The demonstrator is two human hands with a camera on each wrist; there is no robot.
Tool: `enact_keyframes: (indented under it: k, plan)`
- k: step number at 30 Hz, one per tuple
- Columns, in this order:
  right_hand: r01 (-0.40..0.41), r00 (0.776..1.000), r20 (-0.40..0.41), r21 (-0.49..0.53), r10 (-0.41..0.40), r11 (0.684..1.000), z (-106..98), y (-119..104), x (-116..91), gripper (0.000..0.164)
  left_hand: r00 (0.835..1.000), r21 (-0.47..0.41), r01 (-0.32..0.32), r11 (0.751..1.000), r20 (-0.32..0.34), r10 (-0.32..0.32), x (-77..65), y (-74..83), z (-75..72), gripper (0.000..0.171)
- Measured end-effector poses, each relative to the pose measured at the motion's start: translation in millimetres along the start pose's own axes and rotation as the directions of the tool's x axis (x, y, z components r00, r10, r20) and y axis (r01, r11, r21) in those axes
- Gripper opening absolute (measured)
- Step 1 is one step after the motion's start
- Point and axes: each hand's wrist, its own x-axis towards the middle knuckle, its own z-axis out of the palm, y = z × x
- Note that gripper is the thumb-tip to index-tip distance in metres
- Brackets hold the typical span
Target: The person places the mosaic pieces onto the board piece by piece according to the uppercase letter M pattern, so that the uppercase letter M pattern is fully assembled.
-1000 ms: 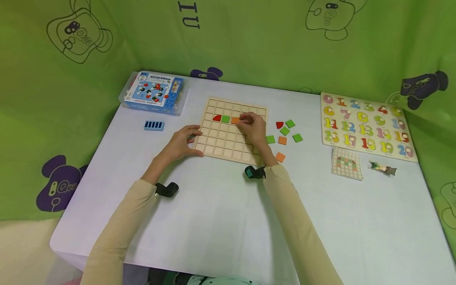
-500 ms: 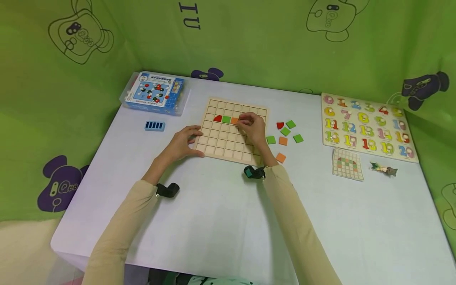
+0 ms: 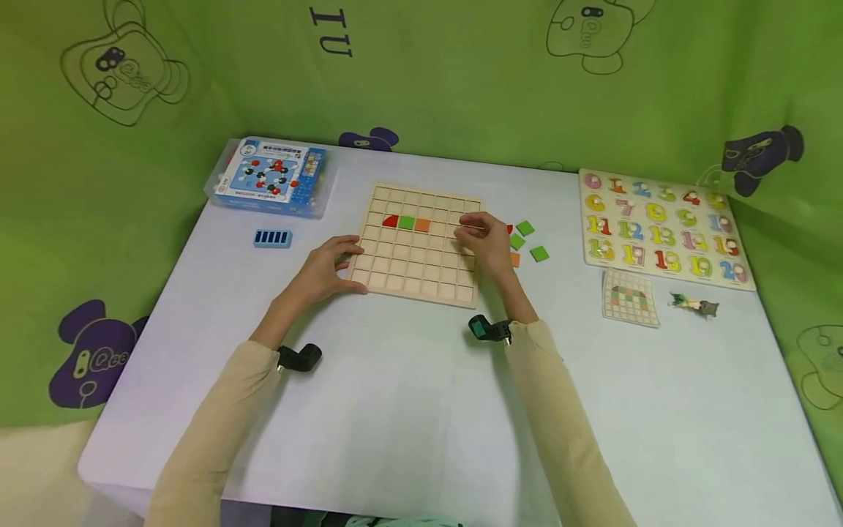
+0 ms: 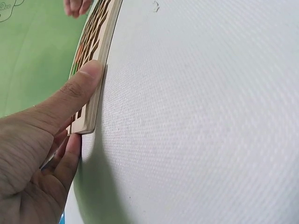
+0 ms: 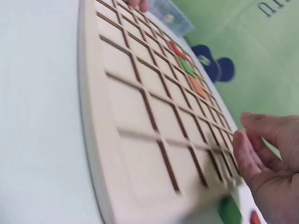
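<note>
Head view: one wooden grid board (image 3: 408, 267), lying flat near the middle of a white table (image 3: 395, 410). Table surface runs from the board's near edge to the table's front edge, between two sleeved arms; a narrower strip lies behind the board, before the green backdrop (image 3: 448, 88).

Left hand (image 3: 321, 274), one: thumb and fingers parted, gripping the board's near-left corner; the left wrist view shows the thumb on the rim and fingertips against the side. Right hand (image 3: 486, 241), one: raised over the board's right side, fingers loosely bent, a gap between thumb and forefinger in the right wrist view, nothing held.

Set in the board, one row, neighbouring cells, left to right: red quarter-round (image 3: 391, 221), one; green square (image 3: 406, 222), one; orange square (image 3: 421, 225), one.

Loose at the board's right, visible count: green tiles (image 3: 540, 253), three; orange tile (image 3: 516, 260), one, partly covered; red tile (image 3: 510, 229), one, partly covered. The hand may hide others.

Far right: number board (image 3: 609, 206), one; grid-printed card (image 3: 629, 298), one, just before it; small mottled object (image 3: 694, 304), one, beside the card.

Far left: blue boxed set (image 3: 266, 176), one; light-blue slotted block (image 3: 273, 238), one, nearer.
</note>
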Motion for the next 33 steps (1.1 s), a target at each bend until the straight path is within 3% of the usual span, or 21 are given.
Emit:
enact_keyframes:
  k: [7, 13, 19, 25, 33]
  plan:
    - [0.034, 0.99, -0.136, -0.042, -0.039, 0.999, -39, 9, -13, 0.03, 1.0, -0.017, -0.017, 1.0, 0.005, 0.017, -0.9, -1.4, -0.6, 0.074]
    - [0.083, 0.957, -0.27, -0.097, -0.107, 0.992, -71, 6, -33, 0.032, 1.0, -0.01, -0.012, 1.0, 0.007, 0.012, -0.8, -1.3, 0.5, 0.072]
    - [-0.015, 0.914, -0.396, -0.24, -0.084, 0.971, -95, 33, -41, 0.034, 1.0, -0.007, -0.007, 1.0, 0.006, 0.007, -1.0, -1.0, -0.3, 0.072]
    - [-0.141, 0.91, -0.415, -0.276, 0.015, 0.951, -100, 43, -49, 0.042, 1.0, -0.011, -0.001, 1.0, 0.0, 0.001, -2.6, -1.1, -1.8, 0.072]
    - [-0.134, 0.902, -0.431, -0.318, -0.017, 0.939, -106, 50, -50, 0.033, 1.0, -0.028, -0.02, 0.999, 0.0, 0.02, -1.1, -2.4, -0.8, 0.071]
